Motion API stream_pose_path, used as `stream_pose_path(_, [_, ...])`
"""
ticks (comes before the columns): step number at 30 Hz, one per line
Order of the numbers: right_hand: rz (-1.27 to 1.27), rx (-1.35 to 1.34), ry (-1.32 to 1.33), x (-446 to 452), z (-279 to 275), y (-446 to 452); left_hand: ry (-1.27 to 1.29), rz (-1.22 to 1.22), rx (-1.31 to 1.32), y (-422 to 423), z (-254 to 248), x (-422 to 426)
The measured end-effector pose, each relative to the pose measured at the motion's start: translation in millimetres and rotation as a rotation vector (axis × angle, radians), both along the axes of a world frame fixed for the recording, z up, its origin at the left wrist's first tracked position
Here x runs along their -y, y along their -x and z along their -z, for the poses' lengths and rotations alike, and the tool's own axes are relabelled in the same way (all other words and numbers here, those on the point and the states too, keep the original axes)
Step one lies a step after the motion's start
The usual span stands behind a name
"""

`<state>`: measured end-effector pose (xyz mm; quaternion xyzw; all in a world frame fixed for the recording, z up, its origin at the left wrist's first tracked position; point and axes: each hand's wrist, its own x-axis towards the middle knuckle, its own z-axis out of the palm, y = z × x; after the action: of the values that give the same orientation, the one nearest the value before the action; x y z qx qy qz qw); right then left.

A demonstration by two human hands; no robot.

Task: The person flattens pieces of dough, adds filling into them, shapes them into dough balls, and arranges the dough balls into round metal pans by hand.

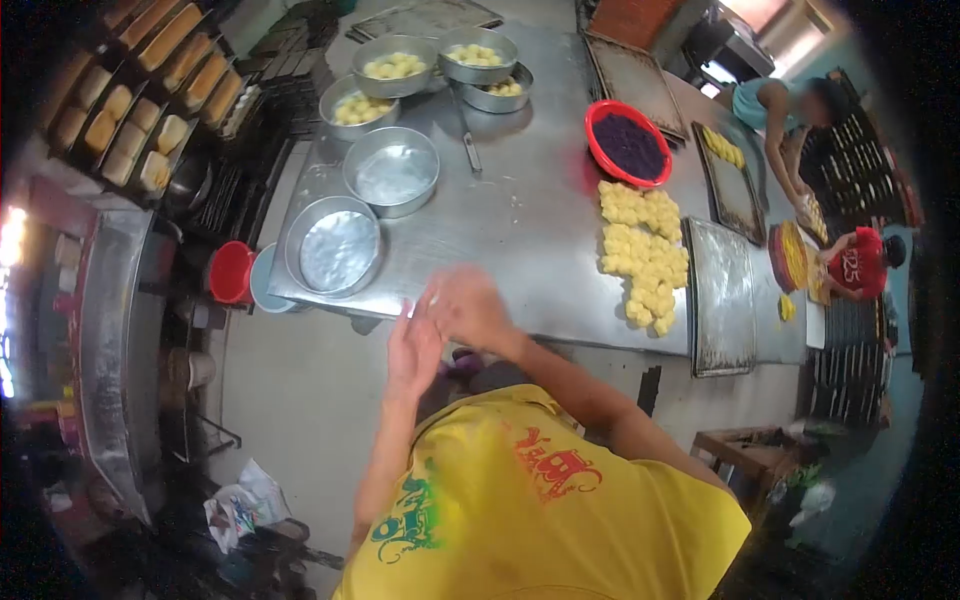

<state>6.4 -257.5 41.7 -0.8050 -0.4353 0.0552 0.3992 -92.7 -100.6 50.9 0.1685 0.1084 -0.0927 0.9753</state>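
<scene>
My left hand (413, 352) is in front of the steel table's near edge, palm showing and fingers stretched upward. Right against it is my right hand (468, 306), smeared by motion, with its fingers hard to make out. Whether anything lies between the two palms is hidden. Nearest to them on the table are two bare round cake pans, the closer pan (334, 247) and another pan (392, 172) just behind it. To the right lie clustered pieces of yellow dough (645, 250).
Round pans holding dough balls (395, 66) stand at the table's back, near a long-handled tool (469, 140). A red basin (628, 143) contains dark purple filling. Metal trays (722, 300) line the right side. Two people work beyond them. Bread loaves (120, 150) fill a rack at left.
</scene>
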Motion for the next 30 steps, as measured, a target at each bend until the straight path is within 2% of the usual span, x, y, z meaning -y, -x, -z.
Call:
stream_pose_path(1, [0.497, 0.319, -0.169, 1.3, 32.9, -10.0, -0.227, 0.041, 0.056, -8.5, -10.3, -3.3])
stream_pose_path(3, [0.734, -0.120, 0.148, 57.9, 70.7, -33.0, -0.680, 0.143, 0.168, -11.6, -23.5, -14.4])
stream_pose_path(4, [0.806, 0.047, -0.057, 75.9, 62.4, -35.4, -0.709, 0.186, 0.111, -12.2, -20.2, -21.0])
stream_pose_path(6, [0.912, -0.119, -0.075, 107.5, 57.5, -36.5, -0.760, 0.252, 0.014, -19.6, -4.3, -34.1])
stream_pose_path(7, [0.938, -0.249, -0.048, 119.7, 53.2, -30.0, -0.897, 0.270, -0.071, -21.0, 4.7, -38.3])
stream_pose_path(8, [0.966, -0.392, -0.019, 131.2, 51.8, -18.6, -0.839, 0.203, -0.143, -17.2, 15.2, -41.7])
stream_pose_path(12, [0.755, -0.425, 0.173, 155.5, 67.1, 4.6, -0.544, -0.102, -0.486, -12.4, 56.3, -55.2])
stream_pose_path(14, [0.859, -0.453, 0.131, 159.5, 57.4, 2.1, -0.481, -0.294, -0.622, -9.3, 78.6, -62.9])
stream_pose_path(15, [0.911, -0.466, 0.110, 163.9, 55.0, -1.5, -0.479, -0.298, -0.631, -10.5, 79.4, -67.1])
stream_pose_path(18, [0.878, -0.289, 0.075, 216.6, 63.5, -43.3, -0.491, -0.311, -0.632, -13.0, 70.8, -65.0])
stream_pose_path(20, [0.980, -0.446, -0.012, 267.9, 75.4, -92.7, -0.524, -0.321, -0.584, -21.0, 59.7, -51.1])
stream_pose_path(22, [1.113, -0.307, 0.073, 304.5, 62.5, -135.7, -0.545, -0.289, -0.553, -32.8, 56.8, -28.7])
stream_pose_path(25, [1.081, -0.243, 0.450, 371.3, 87.6, -192.0, -0.553, -0.179, -0.501, -55.9, 52.7, 25.3])
stream_pose_path(28, [0.940, -0.046, 0.634, 377.5, 105.1, -192.9, -0.531, 0.015, -0.445, -84.7, 49.0, 103.9])
stream_pose_path(29, [0.961, -0.102, 0.704, 371.9, 104.0, -193.5, -0.527, 0.107, -0.411, -95.5, 59.4, 128.8])
stream_pose_path(30, [0.879, -0.182, 0.694, 374.7, 101.8, -195.2, -0.520, 0.200, -0.379, -104.4, 70.3, 153.1])
